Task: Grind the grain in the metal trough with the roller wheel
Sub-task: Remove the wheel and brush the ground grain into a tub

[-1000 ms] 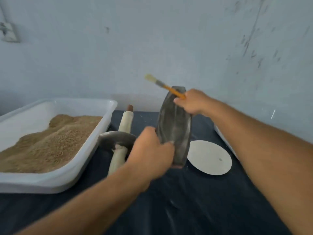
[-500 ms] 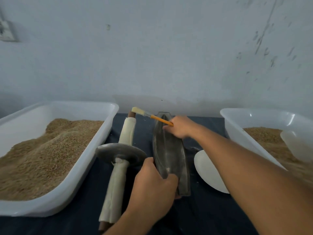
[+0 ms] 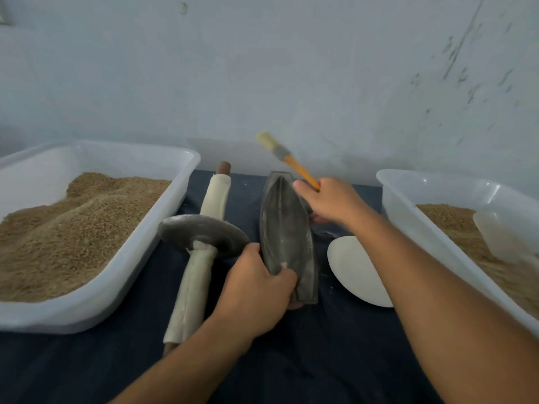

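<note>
— Both hands busy?
— Yes. Left hand grips the boat-shaped grey metal trough lying on the dark cloth; right hand holds an orange-handled brush.
— Roller?
— The cloth-wrapped metal roller wheel lies just left.

The left hand grips the metal trough while the right hand holds a brush beside it.
</note>
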`<act>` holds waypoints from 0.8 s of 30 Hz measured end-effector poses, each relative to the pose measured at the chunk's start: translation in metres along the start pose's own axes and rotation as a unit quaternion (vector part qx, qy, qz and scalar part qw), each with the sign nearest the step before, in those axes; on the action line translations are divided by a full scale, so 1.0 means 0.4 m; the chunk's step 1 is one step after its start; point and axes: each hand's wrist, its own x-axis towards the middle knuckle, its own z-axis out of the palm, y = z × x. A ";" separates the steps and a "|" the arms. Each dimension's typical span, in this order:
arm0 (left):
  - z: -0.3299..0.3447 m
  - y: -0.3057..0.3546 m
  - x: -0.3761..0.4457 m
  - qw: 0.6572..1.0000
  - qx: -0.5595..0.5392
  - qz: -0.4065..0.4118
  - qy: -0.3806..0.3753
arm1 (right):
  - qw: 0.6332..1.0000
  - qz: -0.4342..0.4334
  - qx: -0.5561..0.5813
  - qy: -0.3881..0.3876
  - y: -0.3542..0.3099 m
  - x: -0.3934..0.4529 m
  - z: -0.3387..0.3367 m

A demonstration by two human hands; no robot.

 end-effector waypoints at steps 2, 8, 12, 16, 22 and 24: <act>0.000 0.003 0.001 1.000 -0.014 0.000 0.002 | 0.996 0.042 0.080 0.009 0.017 -0.090 -0.035; -0.019 0.019 -0.043 0.999 -0.018 0.012 -0.031 | 0.971 0.132 -0.200 -0.010 0.128 -0.359 -0.096; -0.069 0.020 -0.119 0.994 0.045 0.096 -0.020 | 0.936 0.164 -0.311 -0.014 0.175 -0.449 -0.064; -0.167 0.010 -0.192 0.908 0.305 0.278 0.081 | 0.938 0.177 -0.298 -0.019 0.184 -0.475 -0.039; -0.270 -0.011 -0.176 0.812 0.519 0.178 0.198 | 0.938 0.118 -0.323 0.040 0.186 -0.513 -0.030; -0.266 -0.021 -0.160 0.817 0.528 0.140 0.186 | 0.937 0.106 -0.329 0.050 0.178 -0.526 -0.030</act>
